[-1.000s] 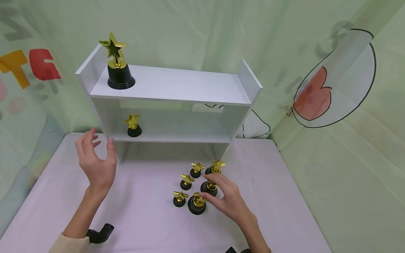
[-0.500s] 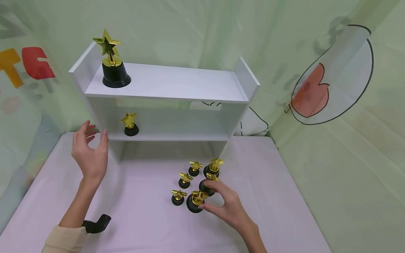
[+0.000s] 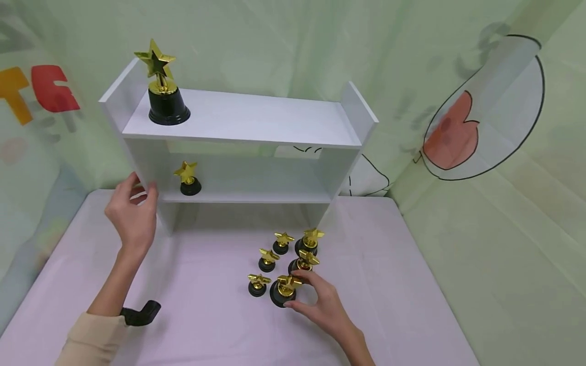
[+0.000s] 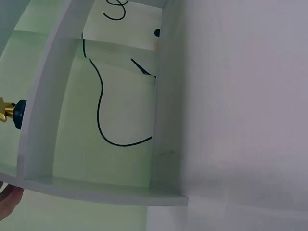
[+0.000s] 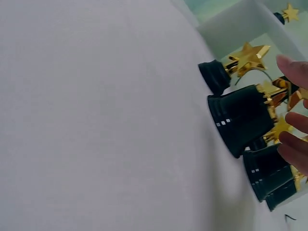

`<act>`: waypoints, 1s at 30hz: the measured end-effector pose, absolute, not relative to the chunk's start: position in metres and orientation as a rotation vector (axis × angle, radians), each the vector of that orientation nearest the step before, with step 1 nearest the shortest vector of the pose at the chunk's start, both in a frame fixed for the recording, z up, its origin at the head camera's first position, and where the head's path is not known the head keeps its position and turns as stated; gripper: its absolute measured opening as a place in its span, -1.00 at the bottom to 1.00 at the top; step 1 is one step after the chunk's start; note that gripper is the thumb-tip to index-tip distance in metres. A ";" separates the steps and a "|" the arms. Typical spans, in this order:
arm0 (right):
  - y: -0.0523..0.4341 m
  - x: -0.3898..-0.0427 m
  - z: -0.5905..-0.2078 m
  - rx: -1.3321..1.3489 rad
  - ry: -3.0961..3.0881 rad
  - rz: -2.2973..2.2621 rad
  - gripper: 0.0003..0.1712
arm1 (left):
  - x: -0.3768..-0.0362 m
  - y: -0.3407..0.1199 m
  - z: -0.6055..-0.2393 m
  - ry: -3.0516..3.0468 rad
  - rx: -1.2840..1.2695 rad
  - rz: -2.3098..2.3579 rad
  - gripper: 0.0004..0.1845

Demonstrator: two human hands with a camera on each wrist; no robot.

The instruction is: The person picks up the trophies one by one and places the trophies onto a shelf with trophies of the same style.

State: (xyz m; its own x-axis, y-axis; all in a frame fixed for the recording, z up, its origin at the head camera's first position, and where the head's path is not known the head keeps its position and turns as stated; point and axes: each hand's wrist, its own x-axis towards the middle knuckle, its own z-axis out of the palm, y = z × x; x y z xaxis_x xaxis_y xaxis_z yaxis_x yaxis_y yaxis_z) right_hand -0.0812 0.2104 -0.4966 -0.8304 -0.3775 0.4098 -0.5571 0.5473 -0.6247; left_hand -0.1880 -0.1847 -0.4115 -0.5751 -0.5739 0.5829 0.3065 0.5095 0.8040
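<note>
The right hand (image 3: 319, 297) spreads unclasped, seemingly to fit 1 trophy (image 3: 285, 292); whether the left hand (image 3: 133, 216) grips the shelf (image 3: 256, 120) by its left edge is unclear.

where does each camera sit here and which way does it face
Head: on the head, facing forward and down at the white shelf and six trophies on the table; left hand, right hand, forearms and left sleeve show.
Left wrist: on that wrist, facing the shelf, sideways in frame; only fingers show, lower left.
Right wrist: on that wrist, facing across the table at the trophies, shelf beyond; part of the hand shows, right edge.
Shared: head and left wrist both show the small shelf trophy.
</note>
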 end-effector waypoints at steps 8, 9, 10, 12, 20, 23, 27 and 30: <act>0.206 -0.083 -0.514 0.774 -2.566 1.167 -0.24 | -0.191 -0.188 -0.410 -1.852 0.204 -1.197 -0.75; 0.206 -0.084 -0.515 0.776 -2.564 1.161 -0.25 | -0.191 -0.188 -0.409 -1.855 0.203 -1.198 -0.76; 0.205 -0.084 -0.517 0.778 -2.562 1.156 -0.26 | -0.190 -0.188 -0.409 -1.858 0.202 -1.198 -0.76; 0.204 -0.084 -0.519 0.771 -2.558 1.146 -0.28 | -0.189 -0.189 -0.406 -1.865 0.195 -1.199 -0.77; 0.203 -0.086 -0.528 0.753 -2.538 1.096 -0.28 | -0.189 -0.191 -0.403 -1.886 0.148 -1.214 -0.75; 0.203 -0.087 -0.530 0.751 -2.522 1.060 -0.28 | -0.188 -0.190 -0.403 -1.893 0.154 -1.219 -0.74; 0.202 -0.088 -0.532 0.755 -2.519 1.048 -0.30 | -0.187 -0.191 -0.404 -1.897 0.169 -1.220 -0.73; 0.201 -0.087 -0.531 0.752 -2.527 1.066 -0.32 | -0.187 -0.191 -0.404 -1.893 0.174 -1.221 -0.73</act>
